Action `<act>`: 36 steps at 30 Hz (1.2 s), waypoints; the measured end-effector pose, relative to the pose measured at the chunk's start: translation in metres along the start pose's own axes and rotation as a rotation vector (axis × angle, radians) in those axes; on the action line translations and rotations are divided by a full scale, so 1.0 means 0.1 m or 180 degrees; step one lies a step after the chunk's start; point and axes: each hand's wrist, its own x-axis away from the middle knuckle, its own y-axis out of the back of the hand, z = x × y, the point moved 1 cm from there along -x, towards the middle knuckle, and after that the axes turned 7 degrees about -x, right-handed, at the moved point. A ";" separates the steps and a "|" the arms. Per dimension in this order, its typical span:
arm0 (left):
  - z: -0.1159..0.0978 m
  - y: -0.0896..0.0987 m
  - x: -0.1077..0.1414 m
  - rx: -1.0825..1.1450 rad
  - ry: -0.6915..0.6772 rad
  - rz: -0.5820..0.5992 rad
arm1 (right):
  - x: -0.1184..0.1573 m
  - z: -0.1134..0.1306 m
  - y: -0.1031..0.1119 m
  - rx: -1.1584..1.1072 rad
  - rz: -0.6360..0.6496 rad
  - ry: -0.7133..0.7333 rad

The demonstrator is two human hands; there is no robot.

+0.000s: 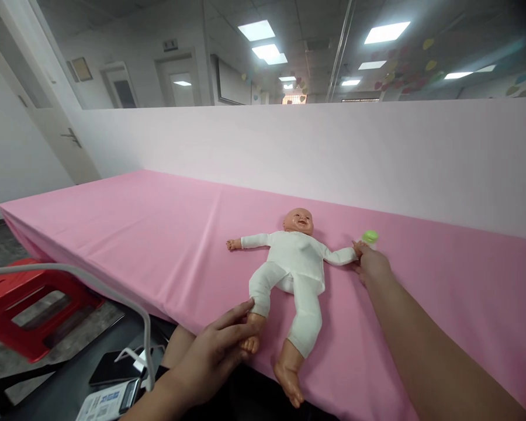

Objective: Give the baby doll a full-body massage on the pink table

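Observation:
A baby doll (pixel 296 257) in a white cloth suit lies on its back on the pink cloth, head away from me, arms spread out. My left hand (pixel 221 349) is closed around the ankle and foot on the doll's left-of-view leg, its fingers along both sides of the ankle. Out to the right, my right hand (pixel 372 264) is closed on the doll's hand at the sleeve's end; the fingertips are partly hidden. Just behind that hand stands a small container with a light green cap (pixel 370 236), its lower part covered by my fingers.
The pink-covered table (pixel 158 222) runs against a white wall (pixel 307 140) with glass above. At left, a red plastic stool (pixel 30 310) stands on the floor. A grey cable (pixel 92 278) loops near a black phone (pixel 114 367) and a white printed packet (pixel 105 402).

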 end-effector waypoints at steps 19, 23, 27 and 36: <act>-0.11 0.18 -0.68 0.1457 -0.0187 -0.0095 | 1.02 0.32 -0.43 0.0540 0.1389 0.2454; -0.18 0.14 -0.92 0.1436 -0.0298 -0.0077 | 1.36 0.22 -0.51 0.1747 0.1827 0.3049; -0.14 0.06 -1.13 0.1425 -0.0273 -0.0188 | 1.51 0.13 -0.59 0.2633 0.2517 0.3926; -0.09 0.08 -1.08 0.1810 -0.0154 -0.0183 | 1.39 0.20 -0.52 0.2516 0.2042 0.3663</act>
